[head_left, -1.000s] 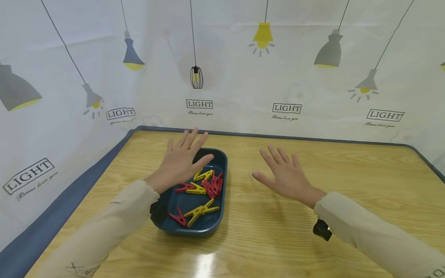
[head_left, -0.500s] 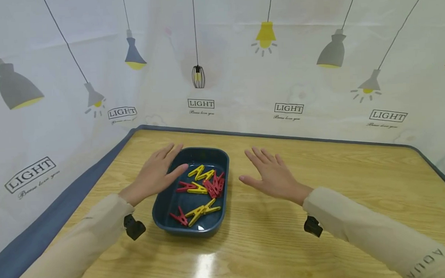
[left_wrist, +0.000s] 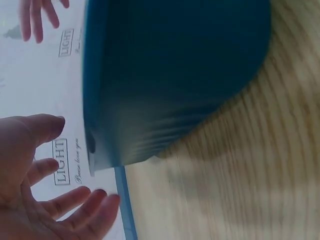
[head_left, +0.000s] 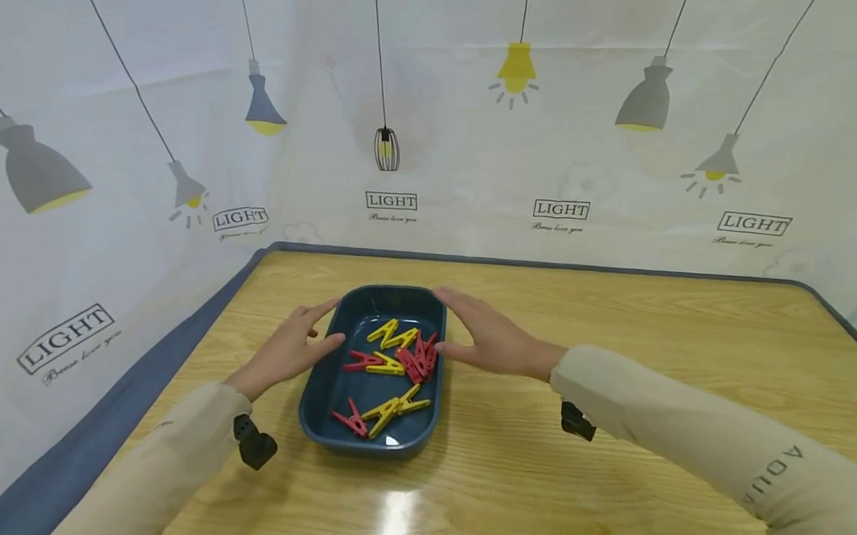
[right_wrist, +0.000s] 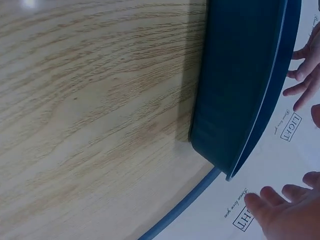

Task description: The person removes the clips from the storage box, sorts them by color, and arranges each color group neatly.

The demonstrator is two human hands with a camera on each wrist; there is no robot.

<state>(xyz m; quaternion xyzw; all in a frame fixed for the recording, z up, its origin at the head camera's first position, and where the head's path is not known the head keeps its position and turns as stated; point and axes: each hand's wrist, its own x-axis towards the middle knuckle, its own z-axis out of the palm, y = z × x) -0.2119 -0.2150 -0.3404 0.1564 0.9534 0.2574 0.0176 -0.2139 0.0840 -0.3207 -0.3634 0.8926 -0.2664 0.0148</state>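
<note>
A dark blue rectangular tub stands on the wooden table, with several red and yellow clothespins lying loose inside. My left hand is at the tub's left rim, thumb pointing over it and fingers relaxed. In the left wrist view a gap shows between that hand and the tub wall. On the other side, my right hand is close to the right rim with its fingers extended. The right wrist view shows this hand apart from the tub wall, holding nothing.
The wooden table has a dark blue edge along its back and sides. A white sheet printed with lamps hangs behind and beside it. Each wrist wears a small black camera, such as the left one.
My left hand has drawn back from over the tub to its left rim. My right hand has moved left to the right rim. The tub and clothespins stay in place.
</note>
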